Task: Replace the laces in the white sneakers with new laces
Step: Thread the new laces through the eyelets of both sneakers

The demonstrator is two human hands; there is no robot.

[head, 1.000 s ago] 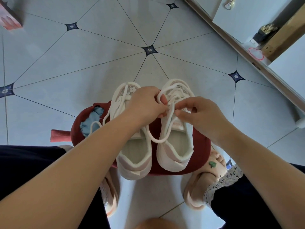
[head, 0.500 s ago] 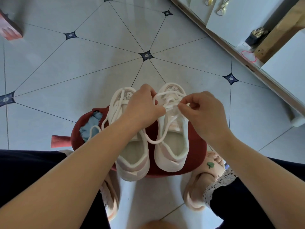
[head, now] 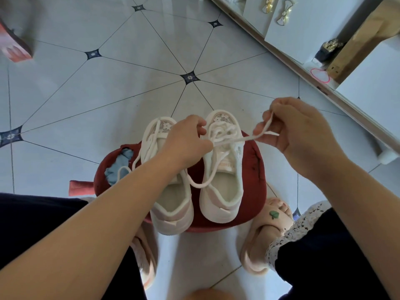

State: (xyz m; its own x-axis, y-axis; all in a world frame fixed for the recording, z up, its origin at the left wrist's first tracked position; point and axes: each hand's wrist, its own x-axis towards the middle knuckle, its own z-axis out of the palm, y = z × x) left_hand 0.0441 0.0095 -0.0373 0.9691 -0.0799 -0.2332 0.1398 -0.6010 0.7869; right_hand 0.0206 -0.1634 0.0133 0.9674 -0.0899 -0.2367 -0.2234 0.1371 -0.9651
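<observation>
One wide-angle head view looks steeply down, close over the red stool (head: 253, 169). It faces forward: tiled floor (head: 129, 83) spreads beyond the stool, dark trouser legs (head: 32, 224) nearer than it.

The left hand (head: 186, 141) hides the middle of the left sneaker (head: 171, 213); a blurred red box (head: 17, 46) is cropped at the edge.

Right hand (head: 303, 131) has drawn the lace (head: 238, 140) out rightward.

This is a home, I'd say. Pale floor tiles (head: 129, 87) with dark diamond insets, white cupboard doors (head: 307, 29) with gold bow handles (head: 284, 15). Soft slippers (head: 266, 228) on bare feet.
</observation>
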